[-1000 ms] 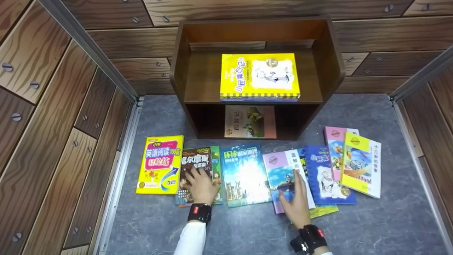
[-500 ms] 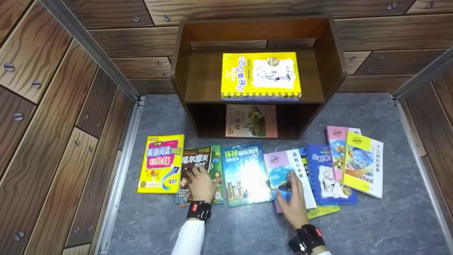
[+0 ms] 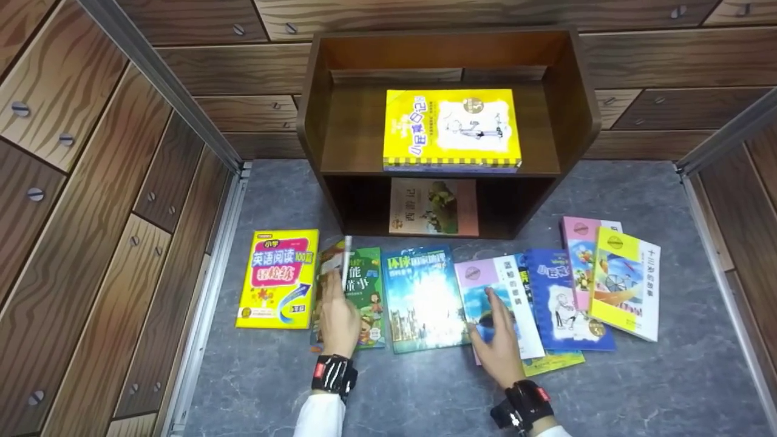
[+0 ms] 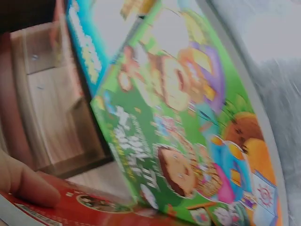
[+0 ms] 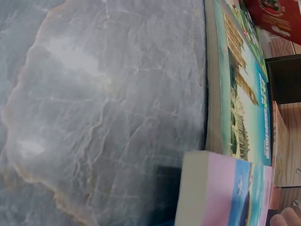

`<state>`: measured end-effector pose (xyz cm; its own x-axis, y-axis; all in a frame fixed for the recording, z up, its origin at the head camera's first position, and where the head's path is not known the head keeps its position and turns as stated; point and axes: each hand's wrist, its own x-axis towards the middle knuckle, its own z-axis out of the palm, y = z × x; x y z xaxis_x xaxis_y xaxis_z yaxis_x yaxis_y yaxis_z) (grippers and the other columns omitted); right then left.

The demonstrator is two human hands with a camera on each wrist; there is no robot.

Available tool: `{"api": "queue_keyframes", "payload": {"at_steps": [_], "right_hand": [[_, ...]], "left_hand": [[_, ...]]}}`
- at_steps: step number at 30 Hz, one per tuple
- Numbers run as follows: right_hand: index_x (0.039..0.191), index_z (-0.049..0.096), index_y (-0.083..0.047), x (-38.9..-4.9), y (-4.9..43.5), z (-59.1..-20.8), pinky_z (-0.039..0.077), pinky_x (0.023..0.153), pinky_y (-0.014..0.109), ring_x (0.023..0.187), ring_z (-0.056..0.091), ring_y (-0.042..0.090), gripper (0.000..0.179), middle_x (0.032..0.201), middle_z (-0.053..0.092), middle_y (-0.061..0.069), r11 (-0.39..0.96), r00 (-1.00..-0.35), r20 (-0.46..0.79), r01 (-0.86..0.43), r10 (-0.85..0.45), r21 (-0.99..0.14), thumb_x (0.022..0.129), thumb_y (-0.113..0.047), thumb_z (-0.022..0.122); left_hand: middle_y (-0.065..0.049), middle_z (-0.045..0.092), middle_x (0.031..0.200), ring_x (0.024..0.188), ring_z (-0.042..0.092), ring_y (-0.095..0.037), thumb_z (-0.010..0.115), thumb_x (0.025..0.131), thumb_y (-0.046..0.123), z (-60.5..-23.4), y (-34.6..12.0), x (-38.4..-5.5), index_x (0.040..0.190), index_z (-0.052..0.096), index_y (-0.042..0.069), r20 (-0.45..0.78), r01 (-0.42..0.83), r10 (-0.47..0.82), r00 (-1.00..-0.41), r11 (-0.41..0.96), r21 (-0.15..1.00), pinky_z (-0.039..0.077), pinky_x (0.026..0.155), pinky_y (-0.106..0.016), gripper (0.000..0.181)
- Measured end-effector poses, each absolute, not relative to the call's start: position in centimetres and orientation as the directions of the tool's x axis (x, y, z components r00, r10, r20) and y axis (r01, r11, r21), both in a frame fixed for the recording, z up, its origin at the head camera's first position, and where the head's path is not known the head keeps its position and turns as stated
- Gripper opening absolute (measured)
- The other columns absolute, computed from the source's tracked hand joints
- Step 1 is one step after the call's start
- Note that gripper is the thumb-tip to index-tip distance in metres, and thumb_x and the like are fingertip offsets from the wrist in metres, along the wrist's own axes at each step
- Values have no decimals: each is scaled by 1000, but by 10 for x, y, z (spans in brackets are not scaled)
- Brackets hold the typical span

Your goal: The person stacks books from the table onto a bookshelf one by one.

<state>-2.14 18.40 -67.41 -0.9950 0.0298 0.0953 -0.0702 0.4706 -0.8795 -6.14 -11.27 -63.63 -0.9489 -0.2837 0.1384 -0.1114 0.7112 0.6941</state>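
Note:
A book with a red cover (image 4: 94, 209) stands tilted up on edge in my left hand (image 3: 339, 321), whose fingers grip it. In the head view, mostly its pale edge shows. Below and right of it lies a green children's book (image 3: 369, 303). My right hand (image 3: 502, 352) is over a pink-and-white book (image 3: 527, 331) with a sea picture, fingers fairly straight; contact cannot be told. Between the hands lies a blue-green geography book (image 3: 419, 303). A yellow English reading book (image 3: 273, 276) is just left of the left hand.
A dark brown bookcase (image 3: 312, 109) stands behind, with yellow books (image 3: 449, 130) on its upper shelf and a pinkish book (image 3: 432, 206) below. Right of my hands lie a blue book (image 3: 561, 309) and a yellow-and-white book (image 3: 625, 285), overlapping others. Wooden-patterned walls enclose the grey floor.
My left hand has lifted the dark-covered book from flat on the green book to a tilted, on-edge pose, uncovering more of the green cover. The right hand has shifted slightly left.

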Motion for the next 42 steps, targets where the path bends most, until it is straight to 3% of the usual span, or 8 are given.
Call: {"api": "queue_keyframes", "payload": {"at_steps": [9,17,21,25,30,33,37,42], "right_hand": [[160,40,-8,-26,171,-653,48,110,53,135,53,41,63,158,47,15,296,-999,37,-38,-9,-954,102,-7,66],[156,43,-2,-38,153,-624,53,103,28,133,56,38,48,157,48,20,64,-997,25,-30,-76,-997,109,-10,52],[157,39,3,-44,142,-610,53,105,38,131,58,39,48,156,47,23,0,-998,-19,19,-52,-1000,111,-12,46],[156,33,10,-49,135,-601,44,114,51,139,47,49,52,158,38,31,-8,-994,-106,106,9,-994,112,-17,42],[152,39,12,-52,133,-597,24,125,57,150,34,45,56,157,40,33,33,-980,-188,190,59,-981,112,-26,42],[151,40,13,-52,132,-595,20,126,58,150,32,46,59,156,40,34,4,-968,-239,240,79,-971,112,-31,41],[144,45,11,-54,132,-593,33,120,50,139,45,39,55,147,50,31,-48,-948,-288,284,134,-958,112,-34,41],[121,59,7,-59,135,-592,46,92,27,100,58,17,39,111,63,14,-22,-948,-259,259,183,-966,113,-27,42]], "left_hand": [[-24,45,157,139,47,-49,64,88,-14,-612,-67,-53,151,46,-7,290,127,-114,-950,709,694,28,116,-70,66],[-22,54,150,131,56,-47,63,87,-12,-606,-34,-45,146,53,-4,489,346,57,-871,778,525,40,108,-70,61],[-18,56,149,131,58,-44,62,88,-8,-608,-20,-41,145,56,0,519,392,128,-845,808,439,44,104,-71,57],[-16,57,149,134,56,-43,59,89,-7,-612,-8,-37,143,59,3,519,427,193,-833,821,379,44,102,-72,55],[-16,53,153,139,52,-43,63,80,-11,-616,3,-31,145,58,4,507,472,271,-818,821,323,42,104,-73,67],[-15,51,155,141,49,-42,69,74,-10,-617,8,-27,146,57,6,489,484,302,-818,822,301,41,106,-73,74],[-16,46,159,142,48,-41,70,71,-9,-621,13,-23,151,53,8,447,484,330,-831,826,289,44,105,-70,84],[-21,36,163,143,48,-39,74,76,-3,-623,14,-23,155,48,12,418,489,340,-842,808,329,47,105,-66,85]]}}
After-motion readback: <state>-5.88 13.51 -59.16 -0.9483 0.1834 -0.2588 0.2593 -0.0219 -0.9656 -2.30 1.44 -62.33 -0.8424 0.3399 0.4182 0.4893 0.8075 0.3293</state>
